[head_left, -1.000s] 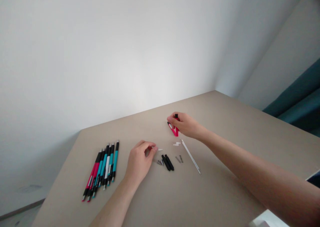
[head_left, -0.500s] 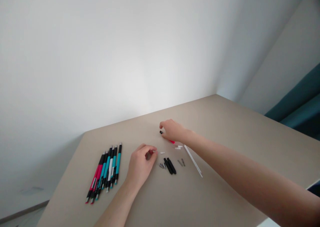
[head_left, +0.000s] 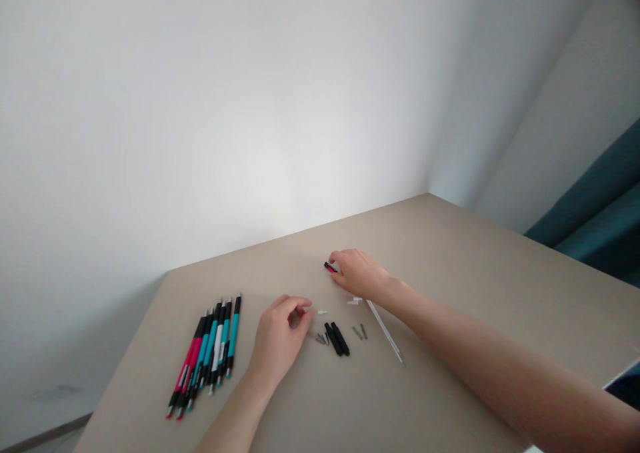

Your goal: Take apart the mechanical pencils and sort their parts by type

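Note:
My right hand (head_left: 359, 273) reaches to the far side of the loose parts, its thumb and fingers closed round a black-and-pink pen barrel (head_left: 329, 266). Most of that barrel is hidden under the hand. My left hand (head_left: 281, 328) rests on the table with thumb and index fingertips nearly together in a pinch; whatever is between them is too small to make out. Just right of those fingertips lies a small white tip piece (head_left: 322, 313). Two black grips (head_left: 337, 339) lie side by side nearer to me, with small grey springs (head_left: 321, 339) beside them.
Several pens (head_left: 210, 353) in pink, teal and white lie in a row on the left of the beige table (head_left: 440, 240). Thin white refills (head_left: 386, 332) lie under my right forearm's edge. More springs (head_left: 360, 332) and white pieces (head_left: 354, 300) lie close by.
My right hand has shifted slightly to the right and now covers more of the pink barrel. The left hand stays nearly in place. The whole view has tilted a little.

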A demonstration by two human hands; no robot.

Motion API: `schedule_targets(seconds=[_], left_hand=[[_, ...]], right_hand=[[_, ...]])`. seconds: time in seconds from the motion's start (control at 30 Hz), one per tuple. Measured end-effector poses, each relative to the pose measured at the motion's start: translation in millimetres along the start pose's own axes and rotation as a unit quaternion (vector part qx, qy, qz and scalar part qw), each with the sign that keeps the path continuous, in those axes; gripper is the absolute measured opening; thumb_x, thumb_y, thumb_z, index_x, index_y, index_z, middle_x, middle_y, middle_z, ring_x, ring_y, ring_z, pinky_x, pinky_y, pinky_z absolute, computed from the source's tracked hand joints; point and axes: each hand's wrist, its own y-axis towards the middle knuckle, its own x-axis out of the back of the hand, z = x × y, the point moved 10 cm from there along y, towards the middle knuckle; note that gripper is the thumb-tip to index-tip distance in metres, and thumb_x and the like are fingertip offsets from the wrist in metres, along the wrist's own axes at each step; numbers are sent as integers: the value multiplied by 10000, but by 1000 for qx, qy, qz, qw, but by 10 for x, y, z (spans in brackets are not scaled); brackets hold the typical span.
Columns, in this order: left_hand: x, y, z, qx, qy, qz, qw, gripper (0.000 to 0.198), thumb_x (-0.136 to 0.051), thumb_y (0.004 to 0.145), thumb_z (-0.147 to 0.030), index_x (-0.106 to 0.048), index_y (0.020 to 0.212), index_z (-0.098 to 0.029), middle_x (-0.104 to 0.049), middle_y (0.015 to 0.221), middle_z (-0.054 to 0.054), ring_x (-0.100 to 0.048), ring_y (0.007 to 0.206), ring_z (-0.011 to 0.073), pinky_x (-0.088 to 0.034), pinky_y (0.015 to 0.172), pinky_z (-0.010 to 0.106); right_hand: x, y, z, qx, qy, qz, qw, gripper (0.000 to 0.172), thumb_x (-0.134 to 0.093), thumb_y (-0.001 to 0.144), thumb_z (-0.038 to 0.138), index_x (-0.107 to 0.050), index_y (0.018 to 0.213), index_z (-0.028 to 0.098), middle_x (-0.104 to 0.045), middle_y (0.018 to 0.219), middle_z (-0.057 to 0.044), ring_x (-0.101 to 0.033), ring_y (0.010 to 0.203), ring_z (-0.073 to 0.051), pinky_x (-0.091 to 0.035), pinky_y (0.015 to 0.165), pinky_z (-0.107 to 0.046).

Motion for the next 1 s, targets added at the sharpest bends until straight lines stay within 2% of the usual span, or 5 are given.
schedule_targets(seconds=[0.23, 0.4, 0.7, 0.87, 1.0], left_hand=[[-55, 0, 30, 12, -10, 16, 1000, 97, -607, 790, -228, -696, 820, -203, -650, 789, 19, -577, 702, 164, -437, 675, 284], [-118, 37, -28, 1, -8, 25, 1000, 76, -633, 784, -233, -707, 796, -217, -649, 797, 14, -587, 753, 172, -432, 708, 286], [-190, 103, -68, -26, -15, 70, 997, 114, -636, 796, -233, -746, 805, -265, -648, 803, 3, -601, 754, 162, -425, 704, 273], [-255, 251, -105, -44, -28, 101, 994, 124, -661, 766, -190, -757, 797, -263, -635, 790, 0, -600, 737, 156, -428, 705, 266], [-293, 361, -137, -59, -33, 111, 992, 124, -675, 744, -161, -750, 785, -250, -634, 793, -3, -593, 727, 151, -433, 694, 257]], right_hand=[[167, -344, -218, 26, 0, 17, 1000, 199, -539, 813, 273, -687, 704, 196, -700, 743, -47, -627, 689, -169, -383, 611, -238], [43, -523, -200, 66, 25, 63, 995, 164, -627, 752, 357, -711, 736, 217, -702, 734, -37, -625, 679, -172, -367, 572, -233], [-51, -476, 30, 87, 10, 46, 995, 191, -611, 791, 362, -700, 745, 199, -709, 777, -61, -642, 746, -207, -402, 619, -254], [-84, -459, 158, 90, 20, 35, 995, 157, -564, 796, 274, -689, 764, 184, -706, 783, -75, -640, 754, -214, -404, 623, -260], [-43, -435, 144, 87, 38, 28, 995, 107, -592, 767, 264, -674, 768, 194, -699, 790, -49, -623, 712, -175, -384, 596, -234]])
